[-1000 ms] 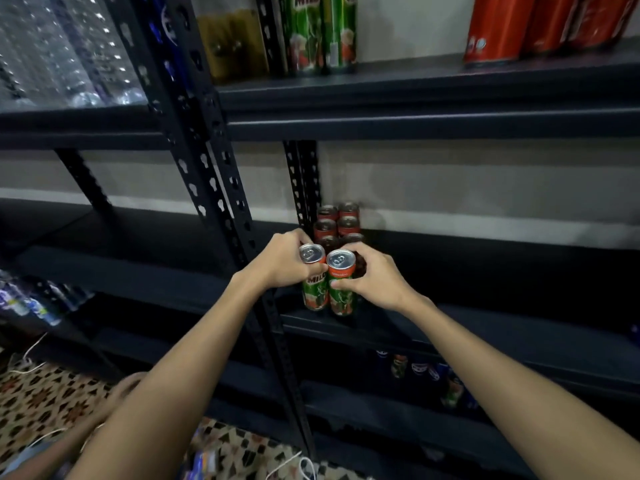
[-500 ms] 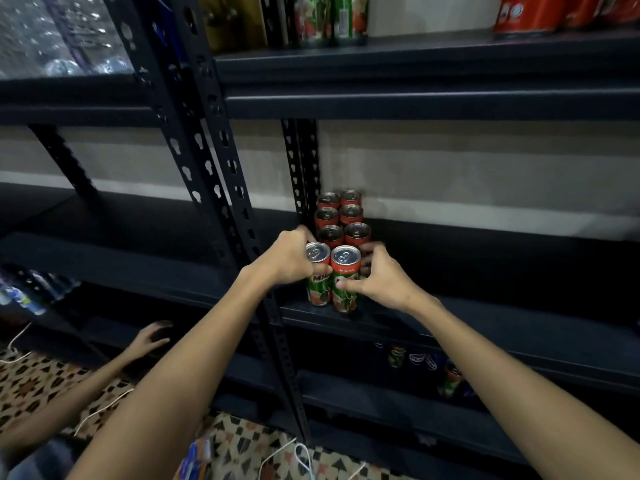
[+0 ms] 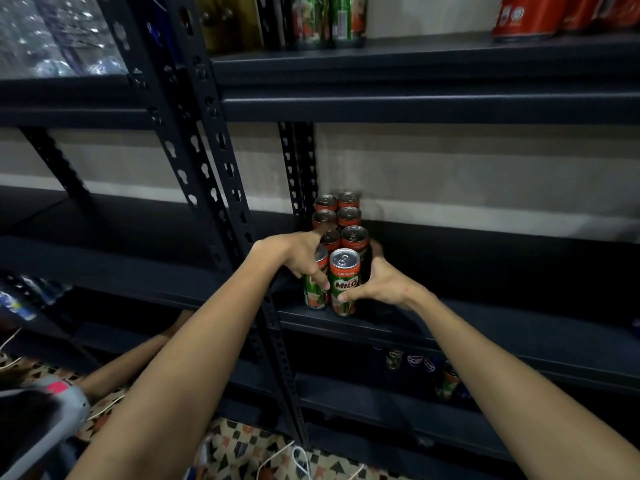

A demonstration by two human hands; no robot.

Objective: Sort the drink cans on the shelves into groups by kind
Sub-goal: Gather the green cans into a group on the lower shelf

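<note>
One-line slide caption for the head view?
Left hand and right hand each grip a front Milo can on the middle shelf.

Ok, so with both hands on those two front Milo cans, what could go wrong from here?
1. The two front Milo cans stand close to the shelf's front edge; a loose grip or a nudge could tip one off.
2. The right hand and the left hand sit against the packed rows of Milo cans behind; pushing too hard may topple them.
</note>
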